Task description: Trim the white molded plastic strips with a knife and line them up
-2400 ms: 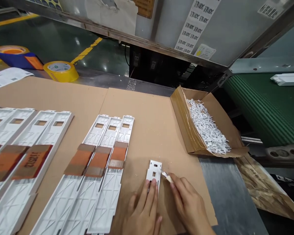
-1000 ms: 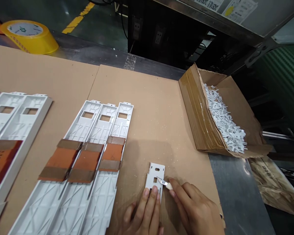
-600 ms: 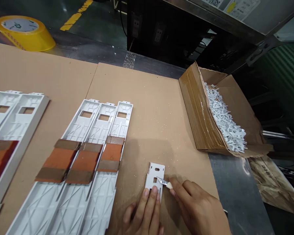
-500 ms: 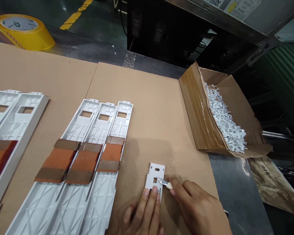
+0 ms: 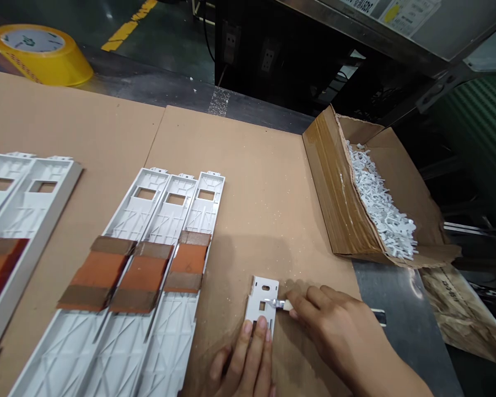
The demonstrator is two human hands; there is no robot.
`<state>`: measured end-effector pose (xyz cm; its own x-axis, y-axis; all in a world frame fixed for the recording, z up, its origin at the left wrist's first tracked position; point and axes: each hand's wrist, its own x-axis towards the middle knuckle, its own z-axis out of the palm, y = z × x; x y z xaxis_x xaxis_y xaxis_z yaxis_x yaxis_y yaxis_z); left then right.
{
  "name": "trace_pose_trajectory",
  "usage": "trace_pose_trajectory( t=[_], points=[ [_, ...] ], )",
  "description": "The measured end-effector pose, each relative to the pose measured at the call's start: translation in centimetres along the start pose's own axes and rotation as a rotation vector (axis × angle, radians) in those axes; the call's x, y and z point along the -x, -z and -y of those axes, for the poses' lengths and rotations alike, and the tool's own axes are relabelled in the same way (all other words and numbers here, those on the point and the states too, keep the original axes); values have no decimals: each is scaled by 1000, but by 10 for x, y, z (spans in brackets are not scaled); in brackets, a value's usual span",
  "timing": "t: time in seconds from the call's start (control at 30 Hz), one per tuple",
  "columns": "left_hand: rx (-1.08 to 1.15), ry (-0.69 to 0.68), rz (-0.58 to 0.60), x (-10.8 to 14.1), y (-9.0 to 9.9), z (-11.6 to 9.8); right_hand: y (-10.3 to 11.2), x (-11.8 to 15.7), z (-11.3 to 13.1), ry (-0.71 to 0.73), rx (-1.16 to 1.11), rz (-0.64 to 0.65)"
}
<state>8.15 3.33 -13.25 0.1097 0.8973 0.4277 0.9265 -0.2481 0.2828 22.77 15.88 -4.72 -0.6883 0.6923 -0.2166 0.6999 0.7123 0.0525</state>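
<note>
A small white plastic plate (image 5: 257,302) with cut-out holes lies on the brown board near the bottom centre. The fingers of my left hand (image 5: 248,361) lie stretched out over its lower part, pressing it flat. My right hand (image 5: 334,325) grips a craft knife (image 5: 284,305) by its pale handle. The blade tip reaches over the plate, beside the small square hole. To the left, long white ribbed strips (image 5: 171,325) lie side by side, with orange and brown blocks (image 5: 139,275) across them.
An open cardboard box (image 5: 330,182) at the right holds many small white plastic pieces (image 5: 380,204). A roll of yellow tape (image 5: 64,58) sits at the back left. More white strips (image 5: 28,215) lie far left. Crumpled brown paper (image 5: 458,309) is at the right, past the dark metal table (image 5: 400,314).
My right hand has moved slightly up and turned, and the knife now lies flatter across the plate. A dark object with a pale edge shows more beside my right wrist. My left hand stays put.
</note>
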Motion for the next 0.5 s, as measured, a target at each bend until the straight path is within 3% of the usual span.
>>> trace_pose_trajectory(
  t=[0.33, 0.5],
  points=[
    [-19, -19, -13, -2, 0, 0, 12, -19, -11, 130, 64, 40],
    [-63, -96, -12, -2, 0, 5, 15, -26, -16, 198, 80, 76]
  ],
)
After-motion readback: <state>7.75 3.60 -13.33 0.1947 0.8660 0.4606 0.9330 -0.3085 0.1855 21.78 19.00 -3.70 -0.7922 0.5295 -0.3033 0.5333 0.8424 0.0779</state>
